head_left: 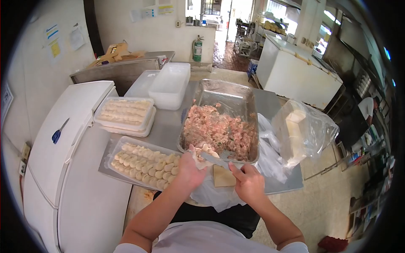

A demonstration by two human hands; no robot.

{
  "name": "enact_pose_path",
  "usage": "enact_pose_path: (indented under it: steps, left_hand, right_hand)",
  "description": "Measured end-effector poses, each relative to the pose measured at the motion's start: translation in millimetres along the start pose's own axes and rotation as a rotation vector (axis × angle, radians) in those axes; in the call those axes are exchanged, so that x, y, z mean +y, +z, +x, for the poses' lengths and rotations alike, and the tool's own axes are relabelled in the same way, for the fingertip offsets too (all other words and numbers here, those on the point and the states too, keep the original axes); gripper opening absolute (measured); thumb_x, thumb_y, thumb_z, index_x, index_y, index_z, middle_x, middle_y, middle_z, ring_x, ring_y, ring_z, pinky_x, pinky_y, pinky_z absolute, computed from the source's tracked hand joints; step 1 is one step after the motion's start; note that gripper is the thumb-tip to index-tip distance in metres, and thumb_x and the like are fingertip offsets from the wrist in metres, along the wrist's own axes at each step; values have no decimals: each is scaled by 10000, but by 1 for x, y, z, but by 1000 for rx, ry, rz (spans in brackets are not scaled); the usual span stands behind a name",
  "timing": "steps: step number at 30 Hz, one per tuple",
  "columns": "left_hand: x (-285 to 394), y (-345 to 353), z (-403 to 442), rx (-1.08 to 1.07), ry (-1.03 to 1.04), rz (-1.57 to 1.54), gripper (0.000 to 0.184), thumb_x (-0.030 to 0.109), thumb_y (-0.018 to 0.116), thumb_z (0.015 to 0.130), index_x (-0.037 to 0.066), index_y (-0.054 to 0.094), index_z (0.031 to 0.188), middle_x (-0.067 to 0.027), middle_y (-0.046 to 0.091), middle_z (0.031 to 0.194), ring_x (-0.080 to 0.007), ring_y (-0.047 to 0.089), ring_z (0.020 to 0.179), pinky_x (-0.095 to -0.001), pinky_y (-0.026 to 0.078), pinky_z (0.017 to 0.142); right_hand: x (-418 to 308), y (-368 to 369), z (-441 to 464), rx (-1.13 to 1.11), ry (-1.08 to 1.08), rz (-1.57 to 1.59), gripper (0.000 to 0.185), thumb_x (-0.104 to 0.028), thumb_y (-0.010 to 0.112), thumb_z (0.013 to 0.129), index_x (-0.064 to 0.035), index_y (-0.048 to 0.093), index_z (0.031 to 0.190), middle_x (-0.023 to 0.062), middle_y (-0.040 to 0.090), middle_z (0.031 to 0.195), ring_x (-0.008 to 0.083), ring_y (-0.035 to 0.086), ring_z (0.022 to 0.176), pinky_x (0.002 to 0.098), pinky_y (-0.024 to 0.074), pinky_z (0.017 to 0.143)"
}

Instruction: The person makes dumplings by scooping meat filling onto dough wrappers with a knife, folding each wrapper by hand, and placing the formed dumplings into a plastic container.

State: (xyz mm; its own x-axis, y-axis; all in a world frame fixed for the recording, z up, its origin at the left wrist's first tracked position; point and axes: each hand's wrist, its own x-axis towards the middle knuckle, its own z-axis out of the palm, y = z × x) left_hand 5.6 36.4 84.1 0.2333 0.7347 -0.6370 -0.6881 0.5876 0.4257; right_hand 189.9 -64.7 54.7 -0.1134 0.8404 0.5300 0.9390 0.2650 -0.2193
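My left hand (192,170) cradles a thin dumpling wrapper (200,162) with some pink meat filling on it. Pinched in my right hand (249,183) is a flat metal spreader (216,160), its blade reaching to the wrapper. Just beyond both hands, a deep metal pan (255,143) holds a mound of minced meat (217,126). Beneath the spreader's handle side lies a stack of square wrappers (223,177). Left of my left hand, a plastic tray (113,159) carries rows of folded dumplings (145,165).
Lidded containers of dumplings (125,111) stand at the table's left, with translucent plastic boxes (170,86) behind. A clear bag of wrapper stacks (297,126) sits at the right edge. A white fridge (63,139) flanks the left, with blue scissors (59,133) on it.
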Motion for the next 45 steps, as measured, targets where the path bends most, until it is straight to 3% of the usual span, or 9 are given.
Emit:
enact_pose_path:
  steps: [9,14,20,24,27,30,35,38,45]
  left_hand:
    - [-11,-26,28,-145,31,-25,418,389,412,1093,70,519,1340,-111,592,1302,-249,555,1231,-456,341,1132]
    - [17,-37,13,-554,-6,154,435,283,487,1068,4,464,1401,-135,587,1323,-220,587,1197,-419,467,1038]
    - [31,-49,-1,-437,451,1151,231,88,644,947,-55,646,1129,-138,718,1060,-174,688,871,-293,550,800]
    - [33,-49,-4,-385,393,1456,195,148,723,871,-37,739,930,-100,728,811,-143,667,740,-299,524,697]
    - [30,-43,-15,-317,356,1485,184,155,744,862,-27,726,883,-87,696,740,-115,625,659,-295,494,616]
    - [30,-43,-18,-381,475,1438,174,142,772,849,-5,704,914,-37,674,724,-82,571,580,-271,452,533]
    - [25,-57,-1,-559,999,1371,340,140,867,745,9,687,1002,-63,708,794,-142,626,672,-326,510,638]
    - [32,-42,-26,-541,904,1521,323,119,859,733,16,682,983,-132,711,850,-268,673,782,-366,517,727]
    - [19,-57,-26,-550,769,1461,296,192,870,790,20,678,935,-61,679,806,-142,623,728,-312,505,673]
  right_hand:
    - [-13,-1,-4,-25,-3,-27,404,-24,727,795,-214,770,1148,59,573,735,256,609,649,365,481,535]
    - [4,18,-22,-203,492,809,264,-55,661,948,-90,734,1199,38,620,744,166,546,574,286,421,504]
    - [-14,-15,-7,-438,999,1428,268,-88,579,1032,-37,675,1276,36,599,758,95,485,573,247,356,468]
    - [-18,-18,-6,-479,1068,1591,278,-95,575,1035,-50,667,1294,44,598,767,97,472,561,241,354,467]
    - [-21,-9,-11,-433,956,1338,264,-70,577,1024,-29,679,1264,46,611,796,113,507,586,283,402,476]
    - [-19,9,-27,-155,257,852,287,-38,609,979,-85,704,1246,58,630,817,172,576,612,331,461,521]
    - [-38,-31,-16,-168,84,231,455,1,683,824,-210,732,1224,70,613,794,266,631,692,398,510,579]
    - [-32,-53,-9,-212,-12,119,452,-7,696,799,-213,743,1199,60,607,779,277,643,708,408,510,582]
    - [4,-88,-12,-332,162,399,331,-35,726,821,-146,760,1131,64,629,782,225,619,679,359,498,608]
